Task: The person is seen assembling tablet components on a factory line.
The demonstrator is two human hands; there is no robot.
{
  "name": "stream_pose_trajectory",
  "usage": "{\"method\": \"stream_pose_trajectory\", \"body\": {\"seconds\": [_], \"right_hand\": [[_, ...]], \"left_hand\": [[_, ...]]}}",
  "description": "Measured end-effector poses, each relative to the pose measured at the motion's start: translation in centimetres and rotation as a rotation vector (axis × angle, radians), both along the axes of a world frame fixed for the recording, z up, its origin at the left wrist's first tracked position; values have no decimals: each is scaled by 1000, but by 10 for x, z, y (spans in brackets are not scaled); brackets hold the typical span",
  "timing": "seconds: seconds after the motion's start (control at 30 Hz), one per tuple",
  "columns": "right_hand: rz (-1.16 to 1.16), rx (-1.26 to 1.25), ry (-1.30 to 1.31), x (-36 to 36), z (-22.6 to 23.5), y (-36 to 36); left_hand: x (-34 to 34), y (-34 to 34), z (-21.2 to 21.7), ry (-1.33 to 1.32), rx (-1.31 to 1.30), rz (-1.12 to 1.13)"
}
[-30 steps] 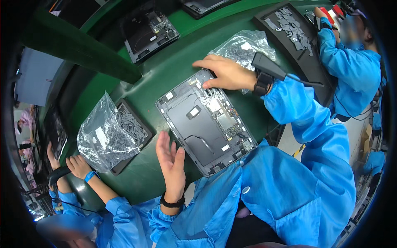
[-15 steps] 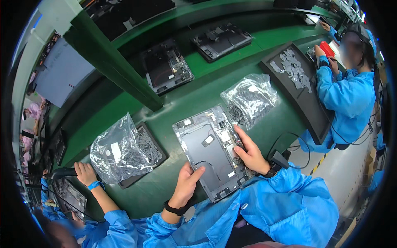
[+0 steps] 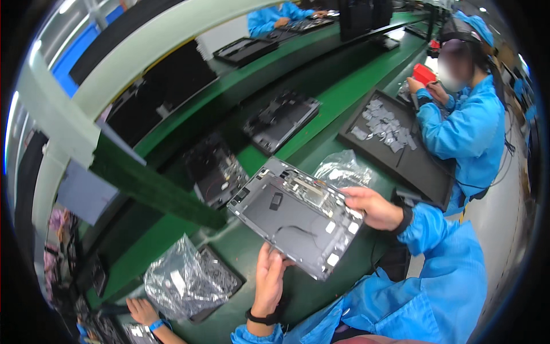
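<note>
An open grey laptop-like housing (image 3: 275,209) is held up and tilted above the green bench. A circuit board (image 3: 309,192) runs along its far right side, and a thin black cable (image 3: 292,229) curves across its bare inner face. My left hand (image 3: 270,275) grips the near edge, thumb at the rim and fingers partly hidden underneath. At the right end, my right hand (image 3: 375,209) pinches the edge beside the board. Just behind the housing lies a clear plastic bag (image 3: 344,167), partly covered by it.
Small dark parts fill a bag (image 3: 186,281) and tray (image 3: 234,289) at left, near another person's hand (image 3: 143,311). Similar housings (image 3: 281,121) (image 3: 215,169) sit on the far strip. A black tray (image 3: 421,166) of grey pieces stands by a co-worker (image 3: 467,120). A green post (image 3: 154,186) rises left.
The housing has been lifted off its lower place, turned and moved away from my body, with both hands still on it. My view has shifted, showing more of the far side.
</note>
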State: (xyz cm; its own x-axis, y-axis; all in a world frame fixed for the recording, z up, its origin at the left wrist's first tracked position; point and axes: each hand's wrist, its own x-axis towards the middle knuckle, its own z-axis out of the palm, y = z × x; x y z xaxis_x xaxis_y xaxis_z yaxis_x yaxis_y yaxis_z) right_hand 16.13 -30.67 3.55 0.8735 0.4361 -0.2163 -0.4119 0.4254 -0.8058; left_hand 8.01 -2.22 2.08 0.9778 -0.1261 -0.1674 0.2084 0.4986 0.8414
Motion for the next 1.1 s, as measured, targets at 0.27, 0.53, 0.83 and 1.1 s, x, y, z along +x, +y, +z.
{"method": "stream_pose_trajectory", "body": {"seconds": [0.27, 0.53, 0.83, 1.1], "right_hand": [[-109, -149, -242, 238, 1, -89], [-452, -458, -123, 384, -6, -183], [-420, -1743, -647, 438, -31, -205], [-629, -1362, -1323, 455, -66, -69]], "left_hand": [[-5, 28, -7, 255, 221, -7], [0, 45, -53, 213, 103, -33], [11, 54, -69, 114, 127, -190], [13, 45, -81, 235, 163, -178]]}}
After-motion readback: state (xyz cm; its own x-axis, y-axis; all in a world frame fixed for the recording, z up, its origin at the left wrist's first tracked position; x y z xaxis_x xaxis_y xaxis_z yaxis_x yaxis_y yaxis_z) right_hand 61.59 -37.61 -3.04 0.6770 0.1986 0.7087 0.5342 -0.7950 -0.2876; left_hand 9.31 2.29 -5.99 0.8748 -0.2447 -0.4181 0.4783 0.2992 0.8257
